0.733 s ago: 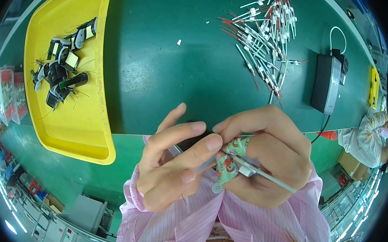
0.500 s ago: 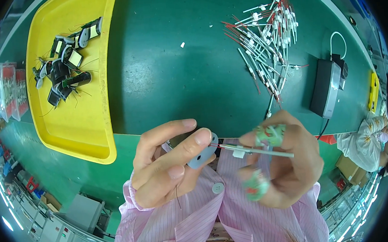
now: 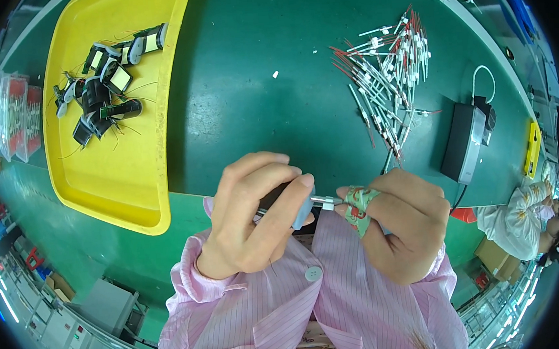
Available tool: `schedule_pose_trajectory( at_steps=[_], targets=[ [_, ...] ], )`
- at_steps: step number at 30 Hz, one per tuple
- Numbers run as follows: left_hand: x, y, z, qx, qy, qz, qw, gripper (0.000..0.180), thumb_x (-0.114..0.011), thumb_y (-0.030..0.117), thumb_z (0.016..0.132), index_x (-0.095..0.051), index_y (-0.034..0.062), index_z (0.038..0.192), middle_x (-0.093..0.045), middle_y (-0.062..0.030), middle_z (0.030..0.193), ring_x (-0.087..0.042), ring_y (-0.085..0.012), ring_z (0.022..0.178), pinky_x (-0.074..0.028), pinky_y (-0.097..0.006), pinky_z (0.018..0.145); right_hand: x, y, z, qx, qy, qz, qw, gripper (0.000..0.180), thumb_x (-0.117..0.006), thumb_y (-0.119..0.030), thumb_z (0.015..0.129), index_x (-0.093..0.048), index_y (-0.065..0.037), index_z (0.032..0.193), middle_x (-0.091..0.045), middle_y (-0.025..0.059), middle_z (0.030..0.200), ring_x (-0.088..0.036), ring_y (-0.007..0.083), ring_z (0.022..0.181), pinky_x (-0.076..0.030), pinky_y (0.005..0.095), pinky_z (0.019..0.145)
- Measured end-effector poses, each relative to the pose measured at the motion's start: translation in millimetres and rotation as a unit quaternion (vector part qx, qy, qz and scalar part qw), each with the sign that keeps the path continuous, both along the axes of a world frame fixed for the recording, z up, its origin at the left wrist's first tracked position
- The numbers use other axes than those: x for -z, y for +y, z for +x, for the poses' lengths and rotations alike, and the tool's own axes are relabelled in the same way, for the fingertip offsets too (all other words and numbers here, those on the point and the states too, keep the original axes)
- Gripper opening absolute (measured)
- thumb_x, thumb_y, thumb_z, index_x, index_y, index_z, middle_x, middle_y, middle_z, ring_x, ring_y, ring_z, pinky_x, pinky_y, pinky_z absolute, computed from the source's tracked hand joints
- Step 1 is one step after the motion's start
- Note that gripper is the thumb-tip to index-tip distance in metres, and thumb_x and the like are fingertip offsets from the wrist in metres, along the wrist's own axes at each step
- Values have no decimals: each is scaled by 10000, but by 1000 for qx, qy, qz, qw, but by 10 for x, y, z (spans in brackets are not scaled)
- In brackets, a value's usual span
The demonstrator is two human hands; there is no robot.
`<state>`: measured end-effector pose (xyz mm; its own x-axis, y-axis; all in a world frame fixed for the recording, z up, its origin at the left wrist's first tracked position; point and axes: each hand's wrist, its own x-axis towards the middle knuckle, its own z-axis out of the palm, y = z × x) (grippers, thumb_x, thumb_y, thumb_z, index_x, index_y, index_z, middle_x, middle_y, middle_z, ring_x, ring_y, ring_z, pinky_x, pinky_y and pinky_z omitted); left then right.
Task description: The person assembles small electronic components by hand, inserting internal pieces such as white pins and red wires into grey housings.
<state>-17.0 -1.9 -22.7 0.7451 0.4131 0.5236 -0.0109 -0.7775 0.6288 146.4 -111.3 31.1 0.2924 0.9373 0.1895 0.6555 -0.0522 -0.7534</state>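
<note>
In my left hand [image 3: 246,209] is a dark cylindrical part with a grey end cap [image 3: 305,211]; the fingers wrap round it and hide most of its body. A thin whitish sleeved wire lead [image 3: 324,201] with a small white tag meets the cap. My right hand [image 3: 403,224], with green patterned tape on its fingers, pinches that lead near the tag and covers its far end. Whether the lead's tip sits inside the cap's hole cannot be made out. Both hands are at the near table edge, in front of my striped shirt.
A yellow tray [image 3: 166,111] at left holds several black cylindrical parts [image 3: 96,96] with thin wires. Red-and-white wire leads [image 3: 393,79] lie piled at back right. A black box [image 3: 465,142] with a cable and a yellow tool [image 3: 532,150] are at right. Another person [image 3: 519,222] sits beyond.
My right hand has moved left and closer to the cap, and its fingers now pinch the lead near the tag. My left hand has tilted the cap more edge-on.
</note>
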Motion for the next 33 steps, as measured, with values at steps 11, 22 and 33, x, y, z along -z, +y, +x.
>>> schedule_pose_trajectory(
  at_steps=[11, 22, 33],
  targets=[
    [-118, 78, -114, 101, -5, -334, 937, 480, -696, 75, 801, -533, -107, 1213, -498, -247, 1217, -565, -321, 1032, -482, -369, 860, -45, 55, -12, -20, -20, -2, 1000, 219, -674, 73, 527, -572, 37, 717, -434, 72, 587, -384, 198, 445, -274, 309, 391],
    [-56, 38, -88, 124, -28, -449, 884, 436, -699, 63, 802, -545, -73, 1187, -612, -189, 1016, -619, -250, 861, -495, -323, 753, 19, 30, 111, -94, 46, -1, 995, 266, -651, 61, 491, -649, 28, 755, -453, 47, 546, -368, 174, 424, -265, 305, 386],
    [50, 80, -91, 191, -38, -446, 874, 393, -679, 86, 814, -562, -102, 1140, -586, -180, 958, -571, -232, 755, -451, -304, 649, 0, 79, 246, -199, 86, -14, 976, 270, -628, 45, 498, -626, 13, 766, -486, 38, 573, -405, 178, 428, -300, 308, 378]
  ],
)
